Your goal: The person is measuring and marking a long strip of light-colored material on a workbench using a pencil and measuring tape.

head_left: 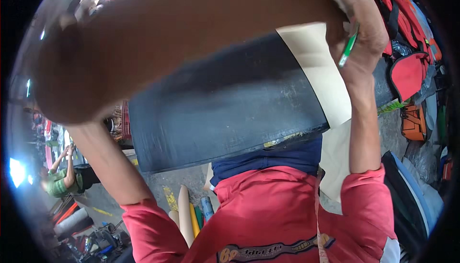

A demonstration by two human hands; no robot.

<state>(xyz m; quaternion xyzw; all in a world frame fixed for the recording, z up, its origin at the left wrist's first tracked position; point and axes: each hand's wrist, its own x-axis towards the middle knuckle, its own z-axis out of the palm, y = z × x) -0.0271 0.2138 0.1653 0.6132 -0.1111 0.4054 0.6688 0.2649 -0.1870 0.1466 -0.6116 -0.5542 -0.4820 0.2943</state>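
A large brown sheet, smeared by motion and curved like a loose roll, is held up close before me. It stretches across the upper left and centre. My right hand is closed at its right end, with a green pencil held between the fingers. My left forearm reaches up to the sheet's left end, which hides that hand and its fingers. Below lies a dark, scuffed board-like surface, across my lap side. A cream sheet lies over its right end, partly covered by the brown one.
Red and black bags are piled at the right, with an orange bag lower down. Several rolls of material stand at lower left. A person in green is at far left. A measuring tape hangs down my shirt.
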